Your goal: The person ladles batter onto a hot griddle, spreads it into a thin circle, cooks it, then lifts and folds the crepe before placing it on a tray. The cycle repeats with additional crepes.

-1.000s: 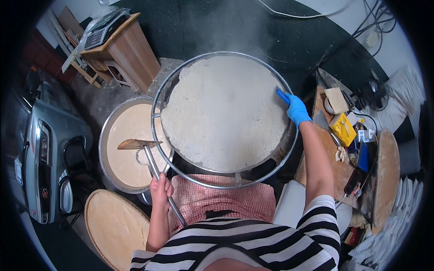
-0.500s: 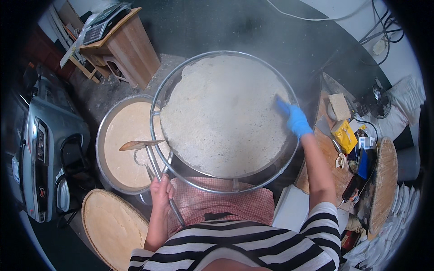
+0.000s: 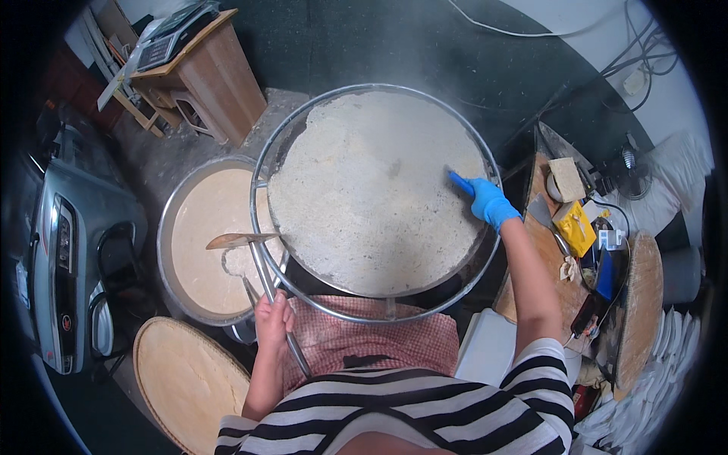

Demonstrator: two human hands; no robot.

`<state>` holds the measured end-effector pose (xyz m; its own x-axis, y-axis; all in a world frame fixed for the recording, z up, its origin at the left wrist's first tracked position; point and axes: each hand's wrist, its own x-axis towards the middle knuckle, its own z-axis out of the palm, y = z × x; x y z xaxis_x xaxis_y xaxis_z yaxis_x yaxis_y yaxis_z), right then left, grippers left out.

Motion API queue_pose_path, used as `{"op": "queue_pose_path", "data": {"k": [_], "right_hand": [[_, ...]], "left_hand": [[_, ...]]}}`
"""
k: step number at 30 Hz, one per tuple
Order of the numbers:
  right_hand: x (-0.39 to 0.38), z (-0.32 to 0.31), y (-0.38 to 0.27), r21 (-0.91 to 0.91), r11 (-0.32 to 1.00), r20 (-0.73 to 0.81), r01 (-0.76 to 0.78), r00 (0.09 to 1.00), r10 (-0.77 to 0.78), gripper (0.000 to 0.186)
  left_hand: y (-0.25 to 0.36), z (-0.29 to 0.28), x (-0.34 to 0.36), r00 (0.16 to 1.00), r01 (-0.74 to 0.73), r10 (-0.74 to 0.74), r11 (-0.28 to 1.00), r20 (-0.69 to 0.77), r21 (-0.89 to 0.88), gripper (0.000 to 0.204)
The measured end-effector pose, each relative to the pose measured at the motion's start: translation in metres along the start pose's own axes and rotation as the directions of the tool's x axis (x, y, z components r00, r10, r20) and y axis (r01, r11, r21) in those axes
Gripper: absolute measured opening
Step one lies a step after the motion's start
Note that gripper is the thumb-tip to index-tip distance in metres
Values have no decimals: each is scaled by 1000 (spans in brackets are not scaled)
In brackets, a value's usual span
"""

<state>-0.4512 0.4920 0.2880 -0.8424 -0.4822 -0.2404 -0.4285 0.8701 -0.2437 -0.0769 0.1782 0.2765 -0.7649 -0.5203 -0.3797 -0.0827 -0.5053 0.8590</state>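
Note:
My left hand (image 3: 274, 318) is closed around a metal handle (image 3: 265, 274) with a wooden blade (image 3: 226, 241) at its top. The blade is above a wide steel basin (image 3: 166, 243) of beige batter. My right hand (image 3: 491, 203), in a blue glove, grips a blue scraper (image 3: 461, 183) at the right part of a thin, pale round layer (image 3: 364, 197) on a large griddle. A metal ring (image 3: 390, 318) runs around the griddle, and haze hangs over its upper part. A pink checked cloth (image 3: 364, 337) lies in front of me, below the ring.
A wooden cabinet (image 3: 220, 91) with a scale stands upper left, near a silver vehicle-like body (image 3: 64, 258). A round tan board (image 3: 178, 379) lies lower left. Right are a cluttered wooden table (image 3: 523, 273) with a yellow packet (image 3: 576, 231), a fan, cables, and white sacks (image 3: 675, 356).
My right hand and scraper have moved down from the rim and inward to the left. The haze thickened, then thinned somewhat. My left hand and its tool have barely shifted.

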Motion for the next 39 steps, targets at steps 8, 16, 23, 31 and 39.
{"op": "queue_pose_path", "data": {"k": [8, 16, 23, 31, 39], "right_hand": [[41, -26, 0, 171, 984, -92, -47, 994, 63, 49], [129, 8, 12, -25, 997, -279, 79, 957, -83, 37], [180, 29, 17, -187, 982, -376, 15, 923, -86, 22], [134, 33, -3, -136, 990, -278, 20, 959, -58, 31], [163, -9, -14, -3, 999, -171, -37, 985, 36, 69]], "left_hand": [[-1, -5, 1, 999, -3, 1, 999, -48, -37, 12], [1, -7, 4, 993, -7, 2, 999, -122, -43, 13], [1, -11, 11, 990, -12, 7, 999, -144, -32, 13], [-3, -13, 16, 989, -7, -4, 997, -151, -72, 11], [-8, -29, 18, 982, -18, -1, 995, -190, -99, 12]]}}
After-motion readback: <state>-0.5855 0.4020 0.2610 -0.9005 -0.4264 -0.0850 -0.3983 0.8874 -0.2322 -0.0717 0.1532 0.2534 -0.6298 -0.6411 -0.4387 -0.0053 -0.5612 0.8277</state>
